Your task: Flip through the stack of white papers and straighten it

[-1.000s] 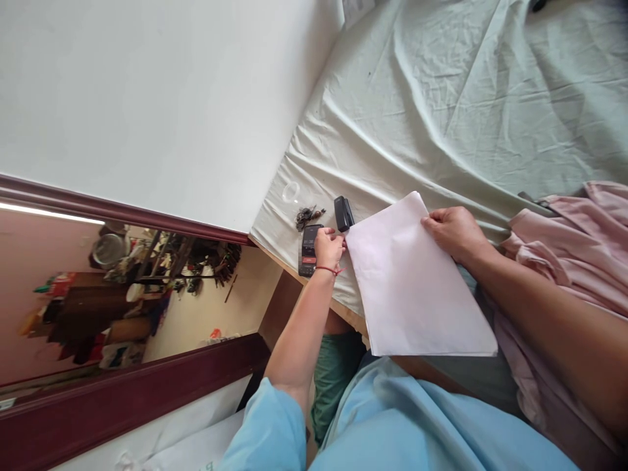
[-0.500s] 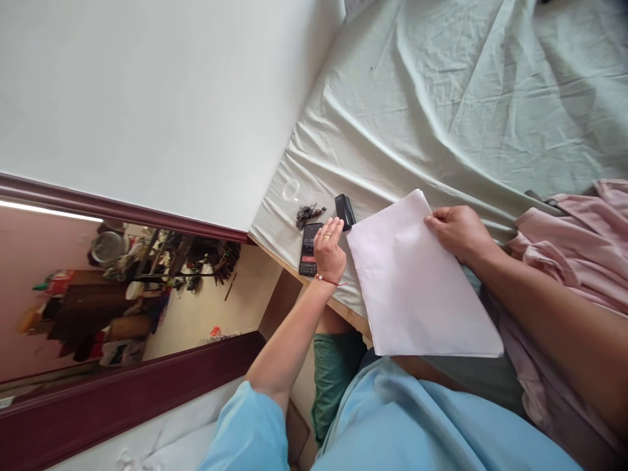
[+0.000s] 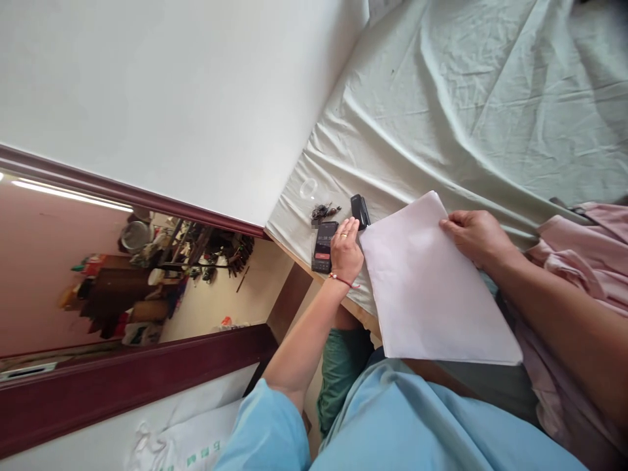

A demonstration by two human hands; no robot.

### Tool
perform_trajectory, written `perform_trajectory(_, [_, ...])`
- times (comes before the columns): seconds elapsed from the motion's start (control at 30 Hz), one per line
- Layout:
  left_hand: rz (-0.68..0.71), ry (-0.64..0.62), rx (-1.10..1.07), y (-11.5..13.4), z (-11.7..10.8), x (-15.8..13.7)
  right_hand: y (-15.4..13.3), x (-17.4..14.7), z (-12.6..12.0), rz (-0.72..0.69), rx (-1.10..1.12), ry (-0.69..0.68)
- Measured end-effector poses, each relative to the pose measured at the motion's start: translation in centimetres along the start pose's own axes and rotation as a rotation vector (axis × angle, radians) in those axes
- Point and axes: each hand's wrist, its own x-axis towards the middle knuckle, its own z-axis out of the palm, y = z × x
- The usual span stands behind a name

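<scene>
A stack of white paper sheets [image 3: 436, 288] lies at the near edge of the cloth-covered surface. My right hand [image 3: 478, 239] grips its right edge between thumb and fingers. What looks like a black stapler [image 3: 360, 210] lies by the top left corner of the paper. My left hand [image 3: 347, 252] has its fingers stretched out flat, with the fingertips at the lower end of the stapler; whether they press on it I cannot tell. Just left of this hand is a black phone [image 3: 324, 247] with a lit screen, partly overlapped by the hand.
Beyond the phone lie a small dark tangled bunch [image 3: 324, 211] and a clear plastic cup or lid [image 3: 309, 189]. Pink clothing [image 3: 574, 252] is heaped at right on the pale green cloth [image 3: 471, 98]. A white wall and a dark red-framed opening [image 3: 132, 360] border the left.
The view has shifted, so everything sits a little further right. Both hands keep their places at the stapler and the paper.
</scene>
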Motion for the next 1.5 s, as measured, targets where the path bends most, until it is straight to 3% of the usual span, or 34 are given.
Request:
perform_trajectory(0.13, [-0.154,0.101,-0.205,0.1,-0.5,-3.4,-0.4,-0.3,-0.1,0.045,0.03,-0.095])
perform_trajectory(0.3, [-0.554,0.266,-0.632,1.1,-0.8,-9.6,-0.4,-0.6,0.2,0.027,0.249,-0.236])
perform_trajectory(0.4, [-0.723,0.267,-0.965,2.6,-1.2,-11.7,0.0,-0.6,0.4,0.051,0.371,-0.266])
perform_trajectory(0.5, [-0.794,0.191,-1.324,4.6,-1.7,-11.8,0.1,-0.4,0.5,0.067,0.47,-0.206])
perform_trajectory(0.6, [-0.828,0.113,-1.504,6.1,-2.2,-11.1,-0.1,-0.4,0.3,0.058,0.557,-0.114])
perform_trajectory(0.73, [-0.838,0.04,-1.42,6.8,-2.2,-10.9,-0.8,-0.4,0.1,0.037,0.611,0.017])
perform_trajectory(0.87, [-0.799,-0.011,-1.216,6.1,-1.1,-12.3,-0.8,-0.4,0.0,-0.061,0.521,0.108])
perform_trajectory(1.0, [-0.773,0.046,-0.808,5.5,0.0,-13.7,-0.6,-0.5,0.1,-0.093,0.44,0.101])
perform_trajectory(1.17, [-0.549,-0.011,-0.518,5.7,-1.5,-13.7,0.1,0.0,0.4,-0.098,0.441,0.035])
perform_trajectory(1.33, [-0.398,-0.075,-0.396,5.4,-3.0,-14.0,0.8,0.6,0.2,-0.211,0.321,0.16])
perform_trajectory(1.5, [-0.431,-0.097,-0.48,4.9,-2.0,-14.6,0.1,0.0,-0.3,-0.209,0.186,0.17])
